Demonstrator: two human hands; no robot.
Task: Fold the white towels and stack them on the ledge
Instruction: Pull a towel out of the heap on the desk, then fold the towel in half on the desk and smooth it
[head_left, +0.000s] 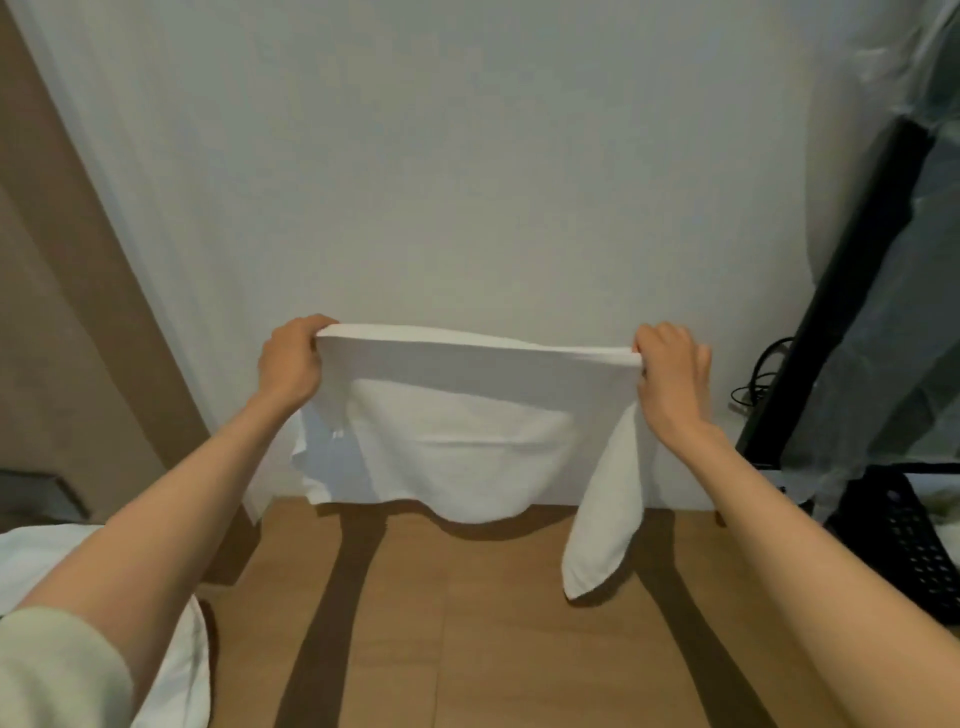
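Two hands, a left hand (291, 358) and a right hand (670, 376). One white towel (467, 426). One other white cloth (36, 561) at lower left. One black perforated basket (914, 545) and one black cable (759, 375) at right

The towel (467, 415) hangs in the middle, before the wall (467, 182) and above the floor (467, 623). It is stretched between the left hand (291, 361) at its upper left corner and the right hand (670, 374) at its upper right corner. A heap of cloth (31, 561) lies at the lower left. On the right stands a panel (841, 291), with cables (758, 379) just left of it by the wall and a basket (914, 540) below it.
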